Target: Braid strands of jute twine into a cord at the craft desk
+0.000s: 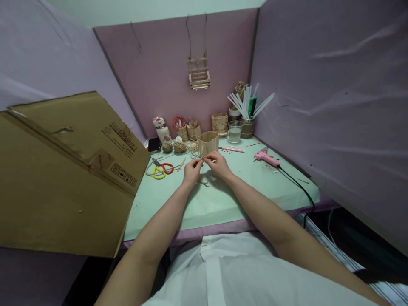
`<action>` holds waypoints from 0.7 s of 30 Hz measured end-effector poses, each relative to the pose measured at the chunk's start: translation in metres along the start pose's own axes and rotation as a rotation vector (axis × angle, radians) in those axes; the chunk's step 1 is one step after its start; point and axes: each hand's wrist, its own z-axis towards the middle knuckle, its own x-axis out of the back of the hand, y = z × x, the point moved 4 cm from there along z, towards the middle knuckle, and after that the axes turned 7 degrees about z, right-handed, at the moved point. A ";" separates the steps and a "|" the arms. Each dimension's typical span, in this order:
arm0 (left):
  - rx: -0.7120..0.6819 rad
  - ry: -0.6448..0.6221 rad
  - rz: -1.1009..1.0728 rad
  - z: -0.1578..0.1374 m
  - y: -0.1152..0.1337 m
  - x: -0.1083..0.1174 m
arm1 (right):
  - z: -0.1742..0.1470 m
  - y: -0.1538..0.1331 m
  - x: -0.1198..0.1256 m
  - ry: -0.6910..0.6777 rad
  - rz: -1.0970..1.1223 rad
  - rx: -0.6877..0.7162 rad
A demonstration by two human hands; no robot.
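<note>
My left hand (193, 170) and my right hand (218, 163) meet over the middle of the table, fingertips pinched together. Between them is something small and tan, too small to make out. Just behind the fingers stands a tan box with a zigzag rim (208, 145), open at the top. A short tan scrap (202, 183) lies on the table below my hands. Left of my left hand lie scissors (163, 170) with one red and one yellow handle, a strand of twine around them. A pink craft knife (232, 149) rests beyond my right hand.
A pink glue gun (267, 159) with a black cord lies at right. Behind stand a cup of water (235, 132), glue sticks (247, 104) in a pot, twine balls (179, 146) and a bottle (162, 129). A cardboard sheet (63, 178) leans at left; a small stick swing (199, 80) hangs behind.
</note>
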 end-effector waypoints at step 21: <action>0.088 -0.254 -0.084 -0.009 0.008 -0.011 | 0.002 0.025 -0.002 0.009 0.547 -0.461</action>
